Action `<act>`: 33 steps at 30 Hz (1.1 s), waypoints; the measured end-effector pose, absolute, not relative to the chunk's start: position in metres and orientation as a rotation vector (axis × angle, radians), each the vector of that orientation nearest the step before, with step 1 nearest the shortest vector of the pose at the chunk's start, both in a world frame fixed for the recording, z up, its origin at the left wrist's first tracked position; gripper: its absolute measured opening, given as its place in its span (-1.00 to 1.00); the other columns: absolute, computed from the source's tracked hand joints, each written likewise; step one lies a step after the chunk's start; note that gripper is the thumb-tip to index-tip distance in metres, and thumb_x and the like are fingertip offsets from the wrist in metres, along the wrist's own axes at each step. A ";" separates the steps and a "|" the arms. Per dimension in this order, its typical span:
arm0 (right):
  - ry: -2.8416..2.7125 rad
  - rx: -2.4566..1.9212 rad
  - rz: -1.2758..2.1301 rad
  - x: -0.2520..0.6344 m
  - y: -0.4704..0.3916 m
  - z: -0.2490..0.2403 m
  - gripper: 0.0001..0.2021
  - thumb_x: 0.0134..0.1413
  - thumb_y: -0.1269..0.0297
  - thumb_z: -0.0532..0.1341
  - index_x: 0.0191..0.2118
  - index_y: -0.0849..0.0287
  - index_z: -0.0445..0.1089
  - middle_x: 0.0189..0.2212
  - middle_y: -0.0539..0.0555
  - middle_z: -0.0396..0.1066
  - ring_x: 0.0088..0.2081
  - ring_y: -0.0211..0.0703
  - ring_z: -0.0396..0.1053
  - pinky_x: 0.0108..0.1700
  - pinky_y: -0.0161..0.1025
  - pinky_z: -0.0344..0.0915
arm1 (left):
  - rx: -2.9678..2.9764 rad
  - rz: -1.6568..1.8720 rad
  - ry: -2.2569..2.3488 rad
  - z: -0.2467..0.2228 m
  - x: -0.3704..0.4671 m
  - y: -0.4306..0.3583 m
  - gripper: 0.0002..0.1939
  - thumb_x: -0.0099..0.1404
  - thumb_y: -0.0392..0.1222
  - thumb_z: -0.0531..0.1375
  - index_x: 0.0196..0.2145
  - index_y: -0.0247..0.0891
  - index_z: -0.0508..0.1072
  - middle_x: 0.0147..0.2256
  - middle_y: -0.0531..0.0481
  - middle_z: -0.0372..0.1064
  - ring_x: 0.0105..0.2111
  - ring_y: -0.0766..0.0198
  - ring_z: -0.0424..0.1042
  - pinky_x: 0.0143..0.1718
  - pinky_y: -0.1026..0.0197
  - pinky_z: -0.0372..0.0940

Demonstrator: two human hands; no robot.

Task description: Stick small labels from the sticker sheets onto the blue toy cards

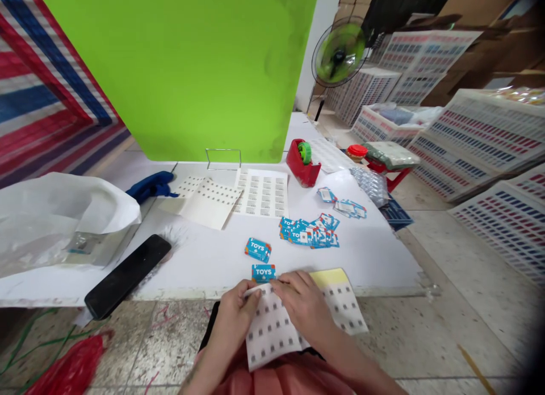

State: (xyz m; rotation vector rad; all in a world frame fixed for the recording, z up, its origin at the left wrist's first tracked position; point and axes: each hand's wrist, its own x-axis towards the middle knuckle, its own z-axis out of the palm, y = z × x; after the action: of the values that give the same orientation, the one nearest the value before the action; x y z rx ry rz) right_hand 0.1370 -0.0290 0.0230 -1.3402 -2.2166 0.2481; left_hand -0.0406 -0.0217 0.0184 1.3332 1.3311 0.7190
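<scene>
A white label sheet [275,327] with rows of small printed stickers lies across my lap and the table's front edge. My left hand [238,310] pinches the sheet's upper left edge between thumb and fingers. Above the same sheet, my right hand [304,301] has its fingers bent together near the top edge; whatever its fingertips hold is too small to make out. Just beyond the fingertips is a blue TOYS card [263,272]. Another small group of TOYS cards [258,249] sits behind it, and a spread pile of blue cards [309,231] lies to the right.
On the white table [204,259] are a black phone [128,276], a blue tagging gun [151,185], more label sheets [264,193] and a red tape dispenser [303,163]. A green board [191,71] stands behind. White crates [481,139] and a fan [340,51] are at right.
</scene>
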 end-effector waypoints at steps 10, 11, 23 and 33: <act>-1.834 -1.387 0.801 0.144 -0.008 0.043 -0.90 0.16 0.38 0.07 -0.35 0.14 0.29 -0.30 0.07 0.33 -0.21 -0.15 0.29 -0.17 -0.21 0.26 | 1.687 0.677 1.306 0.028 -0.055 -0.028 -0.73 0.36 -0.12 -0.02 -0.25 -0.23 0.44 -0.38 0.01 0.43 -0.37 0.25 0.35 -0.33 0.25 0.22; -1.852 -1.404 0.834 0.146 0.000 0.044 -0.91 0.15 0.39 0.07 -0.36 0.15 0.28 -0.32 0.05 0.32 -0.23 -0.16 0.29 -0.18 -0.22 0.25 | 1.818 0.663 1.282 0.030 -0.055 -0.029 -0.73 0.37 -0.14 -0.03 -0.26 -0.21 0.44 -0.34 -0.01 0.44 -0.33 0.23 0.36 -0.27 0.22 0.23; -2.024 -1.526 0.850 0.133 0.030 0.027 -0.87 0.07 0.51 0.10 -0.44 0.18 0.27 -0.34 0.04 0.24 -0.24 -0.20 0.26 -0.13 -0.20 0.21 | 2.511 0.467 1.144 0.023 -0.043 -0.033 -0.81 0.32 -0.33 0.05 -0.16 -0.24 0.41 0.10 -0.04 0.26 0.12 0.13 0.14 0.09 0.01 0.14; -2.026 -1.581 0.781 0.130 0.028 0.023 -0.86 0.05 0.53 0.11 -0.46 0.17 0.29 -0.35 0.03 0.25 -0.25 -0.22 0.26 -0.18 -0.25 0.22 | 2.569 0.451 1.158 0.023 -0.042 -0.031 -0.82 0.31 -0.31 0.06 -0.17 -0.24 0.41 0.07 -0.05 0.29 0.09 0.16 0.17 0.06 0.03 0.14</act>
State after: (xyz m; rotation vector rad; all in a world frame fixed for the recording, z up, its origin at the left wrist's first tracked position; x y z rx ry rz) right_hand 0.1297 0.0282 0.0226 -1.5807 -2.0255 0.7809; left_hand -0.0420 -0.0310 0.0230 2.5693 1.1577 0.4510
